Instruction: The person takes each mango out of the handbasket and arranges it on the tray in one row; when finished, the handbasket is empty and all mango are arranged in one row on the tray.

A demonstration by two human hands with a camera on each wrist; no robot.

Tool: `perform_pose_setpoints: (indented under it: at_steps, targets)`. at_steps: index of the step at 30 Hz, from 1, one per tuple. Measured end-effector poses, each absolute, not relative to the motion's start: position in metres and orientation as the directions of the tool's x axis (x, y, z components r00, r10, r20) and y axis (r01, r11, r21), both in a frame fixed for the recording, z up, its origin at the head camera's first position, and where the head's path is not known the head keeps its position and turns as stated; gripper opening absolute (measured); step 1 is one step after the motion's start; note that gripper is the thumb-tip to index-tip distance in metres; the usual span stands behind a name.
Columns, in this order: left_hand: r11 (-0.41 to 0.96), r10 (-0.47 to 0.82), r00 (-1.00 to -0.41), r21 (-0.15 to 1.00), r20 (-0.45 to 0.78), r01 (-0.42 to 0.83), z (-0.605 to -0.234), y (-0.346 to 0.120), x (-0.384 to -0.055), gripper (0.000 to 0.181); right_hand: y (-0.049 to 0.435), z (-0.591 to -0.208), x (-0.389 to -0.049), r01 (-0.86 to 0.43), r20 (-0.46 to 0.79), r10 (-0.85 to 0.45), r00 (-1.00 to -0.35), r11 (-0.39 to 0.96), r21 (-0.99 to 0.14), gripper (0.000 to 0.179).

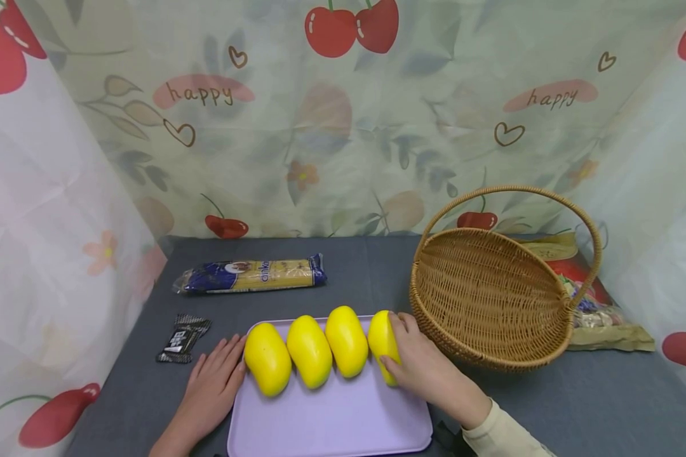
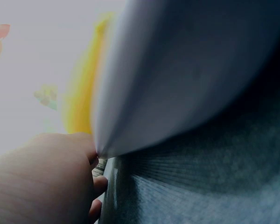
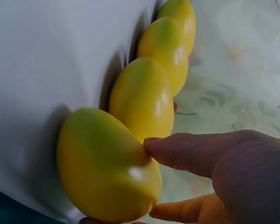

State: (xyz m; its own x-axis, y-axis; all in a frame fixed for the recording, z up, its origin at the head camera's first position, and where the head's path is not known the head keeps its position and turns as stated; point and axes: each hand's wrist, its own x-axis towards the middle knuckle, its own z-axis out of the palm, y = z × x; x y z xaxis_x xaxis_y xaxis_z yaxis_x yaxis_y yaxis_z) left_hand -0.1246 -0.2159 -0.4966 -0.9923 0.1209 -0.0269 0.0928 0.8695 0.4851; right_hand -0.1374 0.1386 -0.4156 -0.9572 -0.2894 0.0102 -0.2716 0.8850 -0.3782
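Note:
Several yellow mangoes lie side by side in a row on a lilac tray (image 1: 326, 419). My right hand (image 1: 420, 363) holds the rightmost mango (image 1: 380, 343) from its right side; in the right wrist view the thumb (image 3: 182, 149) presses on this mango (image 3: 102, 163) and fingers reach round its lower side. The other mangoes (image 3: 144, 98) trail off behind it. My left hand (image 1: 214, 384) lies flat along the tray's left edge, fingers extended, close to the leftmost mango (image 1: 269, 359). In the left wrist view that hand (image 2: 46, 177) is right at the tray's rim (image 2: 126, 93).
A wicker basket (image 1: 491, 285) with a tall handle stands right of the tray, tilted toward me. Behind it is a red and brown bag (image 1: 612, 336). A blue and yellow pasta pack (image 1: 280, 274) lies beyond the tray, and a small black packet (image 1: 183, 338) sits at left.

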Motion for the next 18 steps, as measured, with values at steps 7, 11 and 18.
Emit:
perform_pose_setpoints:
  at_steps: [7,11,18]
  targets:
    - [0.873,0.118,-0.992,0.480,-0.046,0.082,-0.496,-0.215,-0.125,0.060,0.140,-0.421,-0.138,-0.247,0.035,-0.254,-0.967,0.884,-0.396,0.063]
    - [0.872,0.118,-0.992,0.483,-0.047,0.081,-0.496,-0.216,-0.125,0.060,0.139,-0.424,-0.138,-0.236,0.075,-0.226,-0.971,0.882,-0.408,0.056]
    - [0.869,0.121,-0.992,0.486,-0.036,0.088,-0.496,-0.216,-0.124,0.059,0.137,-0.430,-0.139,-0.245,0.119,-0.216,-0.969,0.892,-0.379,0.053]
